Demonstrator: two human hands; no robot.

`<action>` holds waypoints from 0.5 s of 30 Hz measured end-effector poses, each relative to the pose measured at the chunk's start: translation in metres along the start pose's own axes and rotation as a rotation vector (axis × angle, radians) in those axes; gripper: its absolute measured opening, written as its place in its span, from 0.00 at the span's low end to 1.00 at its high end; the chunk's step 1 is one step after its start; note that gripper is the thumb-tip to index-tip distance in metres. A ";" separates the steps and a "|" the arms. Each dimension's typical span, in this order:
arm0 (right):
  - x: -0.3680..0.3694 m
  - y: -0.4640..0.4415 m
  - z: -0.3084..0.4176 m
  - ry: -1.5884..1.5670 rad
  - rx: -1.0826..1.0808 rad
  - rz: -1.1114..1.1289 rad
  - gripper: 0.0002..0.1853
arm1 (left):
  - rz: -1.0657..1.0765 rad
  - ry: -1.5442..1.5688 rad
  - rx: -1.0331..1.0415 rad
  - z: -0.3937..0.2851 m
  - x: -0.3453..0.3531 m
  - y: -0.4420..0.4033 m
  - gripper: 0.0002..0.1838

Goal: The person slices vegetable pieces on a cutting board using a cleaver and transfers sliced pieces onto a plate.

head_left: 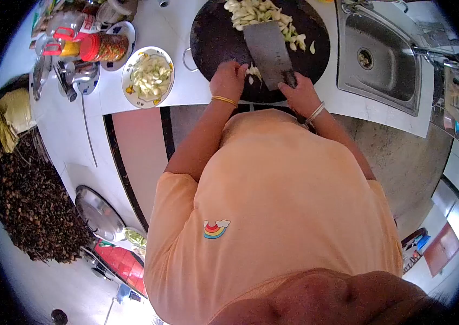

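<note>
My right hand (pixel 301 96) is wrapped round the handle of a cleaver (pixel 268 53), whose broad dark blade lies over a round dark chopping board (pixel 214 33). My left hand (pixel 228 82) is closed at the board's near left part, its fingertips at some small white pieces that look like garlic cloves (pixel 252 71), beside the blade. Exactly what the fingertips pinch is partly hidden. Beyond the blade, at the far side of the board, is a heap of similar whitish cloves (pixel 256 13), some with greenish ends.
Left of the board stands a patterned plate (pixel 126 89) heaped with white cloves. Further left are a red-lidded jar (pixel 99 47), other jars and metal utensils. A steel sink (pixel 378 95) with a tap (pixel 438 54) is at the right. A metal lid (pixel 99 213) lies at lower left.
</note>
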State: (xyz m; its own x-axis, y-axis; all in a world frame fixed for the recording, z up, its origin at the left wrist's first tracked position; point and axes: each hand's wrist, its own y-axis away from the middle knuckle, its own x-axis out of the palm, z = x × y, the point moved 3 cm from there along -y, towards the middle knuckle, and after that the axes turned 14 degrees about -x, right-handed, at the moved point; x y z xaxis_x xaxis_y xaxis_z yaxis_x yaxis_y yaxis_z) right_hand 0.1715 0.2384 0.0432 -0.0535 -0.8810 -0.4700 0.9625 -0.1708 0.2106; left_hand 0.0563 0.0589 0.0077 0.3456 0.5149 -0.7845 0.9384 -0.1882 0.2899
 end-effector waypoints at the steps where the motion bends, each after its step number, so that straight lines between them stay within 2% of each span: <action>1: -0.006 0.004 0.003 0.001 -0.003 -0.013 0.17 | -0.015 0.015 0.055 -0.012 -0.002 -0.006 0.13; 3: -0.017 0.014 0.005 -0.272 0.179 -0.177 0.15 | -0.033 0.034 0.113 -0.035 -0.003 -0.020 0.11; 5: -0.021 0.021 -0.007 -0.319 0.163 -0.228 0.14 | -0.078 -0.010 0.154 -0.064 0.005 -0.037 0.11; 7: -0.022 0.023 -0.015 -0.371 0.155 -0.278 0.14 | -0.059 -0.050 0.169 -0.065 0.017 -0.046 0.13; 10: -0.024 0.022 -0.014 -0.309 0.138 -0.231 0.14 | -0.089 0.026 0.183 -0.054 0.024 -0.050 0.12; 13: -0.016 0.015 -0.009 -0.325 0.156 -0.114 0.16 | -0.111 0.053 0.142 -0.018 0.002 -0.049 0.13; 15: -0.008 0.003 -0.008 -0.157 0.071 0.043 0.17 | 0.073 0.095 -0.060 0.010 -0.018 -0.037 0.14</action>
State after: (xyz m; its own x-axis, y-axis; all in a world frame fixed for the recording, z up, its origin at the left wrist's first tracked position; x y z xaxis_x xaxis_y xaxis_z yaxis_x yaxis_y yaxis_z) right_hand 0.1766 0.2481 0.0405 -0.0583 -0.9453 -0.3211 0.9440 -0.1569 0.2904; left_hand 0.0157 0.0484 0.0062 0.4086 0.5791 -0.7055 0.9080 -0.1790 0.3789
